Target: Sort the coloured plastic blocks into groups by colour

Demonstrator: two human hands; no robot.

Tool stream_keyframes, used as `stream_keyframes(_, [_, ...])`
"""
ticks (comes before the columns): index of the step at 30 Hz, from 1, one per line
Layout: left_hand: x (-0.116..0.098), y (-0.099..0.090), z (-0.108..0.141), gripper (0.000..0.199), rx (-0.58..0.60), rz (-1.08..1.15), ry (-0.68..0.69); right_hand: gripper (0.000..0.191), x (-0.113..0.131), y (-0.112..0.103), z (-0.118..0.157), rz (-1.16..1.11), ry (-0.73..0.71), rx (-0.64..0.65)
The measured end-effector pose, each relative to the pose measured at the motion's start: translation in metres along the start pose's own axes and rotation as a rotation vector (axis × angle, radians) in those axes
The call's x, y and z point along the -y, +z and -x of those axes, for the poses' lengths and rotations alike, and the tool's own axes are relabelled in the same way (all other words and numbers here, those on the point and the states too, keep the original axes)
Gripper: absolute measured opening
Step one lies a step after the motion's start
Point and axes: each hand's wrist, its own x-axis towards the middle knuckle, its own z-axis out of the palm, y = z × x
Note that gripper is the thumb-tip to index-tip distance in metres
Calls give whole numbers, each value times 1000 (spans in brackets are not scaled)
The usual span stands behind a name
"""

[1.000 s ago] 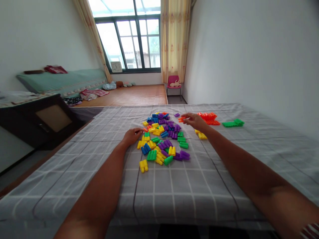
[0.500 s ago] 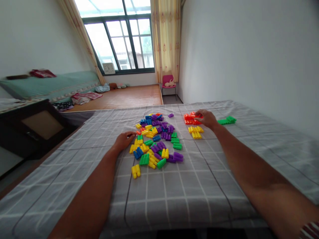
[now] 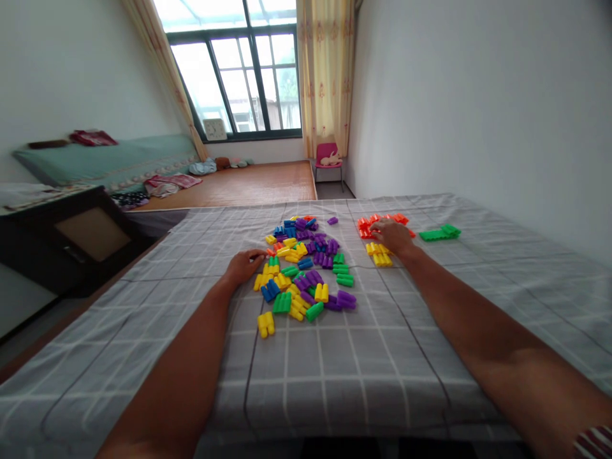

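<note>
A loose pile of plastic building blocks [image 3: 313,278], yellow, purple, green and blue, lies on the grey checked cloth [image 3: 329,363]. At its left edge my left hand [image 3: 245,266] is closed, thumb and finger pinched at a small orange block [image 3: 271,253]. My right hand [image 3: 392,236] rests over a group of orange blocks [image 3: 367,224], fingers curled down onto one; its fingertips are partly hidden. Just in front of that group sits a set of yellow blocks [image 3: 381,255]. Farther right lies a joined strip of green blocks [image 3: 438,233].
A single purple block [image 3: 333,220] lies apart, behind the pile. The white wall [image 3: 502,115] runs along the right. Beyond the cloth are a brown mat-covered bed [image 3: 258,182], a pink chair [image 3: 327,156] and a dark cabinet [image 3: 71,233] on the left.
My right hand has moved left across the orange blocks, showing more of them on its right. My left hand stays at the pile's edge. The whole view has shifted slightly.
</note>
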Motion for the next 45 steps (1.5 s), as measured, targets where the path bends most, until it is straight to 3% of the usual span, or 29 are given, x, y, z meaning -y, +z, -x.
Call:
stream_keyframes(3, [-1,1,0,35,-3,0,0,22,9,-7,-1,-77,-13,-83])
stream_keyframes(6, [0,2,0,34,-4,-3,17,24,42,-20,-5,-254,-110,-117])
stream_keyframes(10, [1,4,0,33,-13,1,37,21,119,-30,-10,-421,-387,17])
stream_keyframes(14, [2,6,0,33,-42,20,16,23,199,-24,-25,-371,-577,137])
stream_keyframes(18, [2,7,0,33,-52,46,-5,28,256,-9,-51,-199,-499,222])
stream_keyframes(23, [2,7,-1,35,-44,52,0,24,287,-1,-76,-85,-325,379])
stream_keyframes(27, [1,7,-2,34,-50,61,8,27,293,-3,-81,-105,-274,470])
stream_keyframes(33, [-1,4,-1,33,-55,72,-28,26,292,-1,-76,-176,-270,473])
stream_keyframes(35, [-2,3,0,34,-51,88,-32,25,288,-2,-72,-264,-300,416])
stream_keyframes(38, [-3,0,1,34,-38,95,-42,24,275,-9,-66,-496,-343,224])
stream_keyframes(42, [-2,-2,2,37,-35,80,-32,25,222,-20,-56,-753,-307,15])
stream_keyframes(45, [-2,-2,1,38,-28,66,-31,22,144,-17,-47,-954,-140,-136])
